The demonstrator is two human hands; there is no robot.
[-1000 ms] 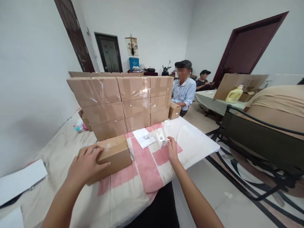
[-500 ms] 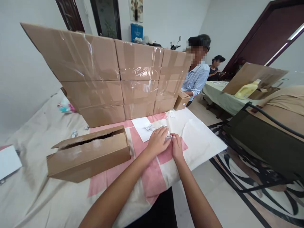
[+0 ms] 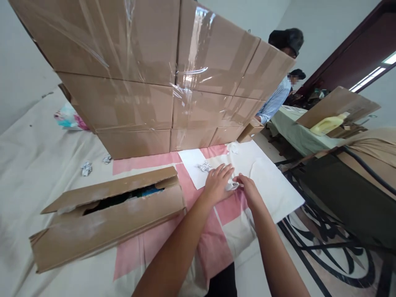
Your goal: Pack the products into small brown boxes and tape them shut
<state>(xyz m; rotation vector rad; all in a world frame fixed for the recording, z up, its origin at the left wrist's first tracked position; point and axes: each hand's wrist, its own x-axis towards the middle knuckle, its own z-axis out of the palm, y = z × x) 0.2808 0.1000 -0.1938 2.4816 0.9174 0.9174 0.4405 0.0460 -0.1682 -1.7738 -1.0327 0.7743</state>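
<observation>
A small white block (image 3: 231, 186) with a dark slot in its end, like a USB charger, lies low over the pink and cream cloth between my hands. My left hand (image 3: 217, 181) is closed round it from the left, its fingers reaching over the top. On the other side, my right hand (image 3: 248, 189) pinches at the slotted end; what its fingertips grip is too small to make out. Just beyond my left hand, crumpled printed paper (image 3: 204, 166) rests on a white sheet (image 3: 192, 163).
A wall of taped cardboard boxes (image 3: 202, 109) stands behind. An open long carton (image 3: 108, 231) sits at left, near crumpled paper bits (image 3: 87, 168). A white board (image 3: 275, 185) lies at right. A person in a blue shirt (image 3: 275, 101) is behind a small box (image 3: 250, 131).
My view has shifted closer, so the box wall and carton look larger. Both hands stay together around the white block, with little change in their hold.
</observation>
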